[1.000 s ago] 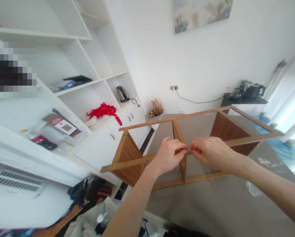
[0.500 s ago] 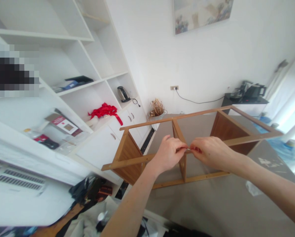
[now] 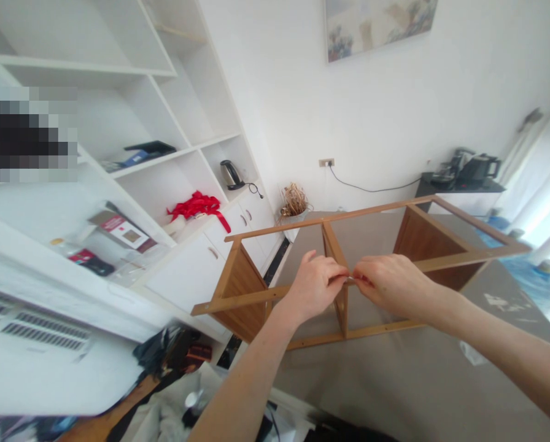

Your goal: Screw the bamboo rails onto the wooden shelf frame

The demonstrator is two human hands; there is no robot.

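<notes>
A brown wooden shelf frame (image 3: 250,299) lies on its side on the grey table, with crosspieces and panels between its long rails. Over its middle crosspiece, my left hand (image 3: 318,285) is closed in a pinch, thumb against forefinger. Facing it, my right hand (image 3: 390,279) pinches too, the fingertips of both hands almost meeting. Between them shows a tiny pale thing (image 3: 350,279), too small to name. My fingers cover most of it, and the part of the frame beneath is hidden.
The grey table (image 3: 395,380) carries a crumpled clear plastic piece (image 3: 472,353) at right. White shelving (image 3: 187,149) with a kettle (image 3: 231,175) and red ribbon (image 3: 196,205) stands at left. Large water bottles (image 3: 537,279) stand beyond the table's right edge. A blurred-out patch covers the far left.
The view has shifted very slightly. Both hands keep their pinch above the frame, with the right fingertips a little closer to the left ones.
</notes>
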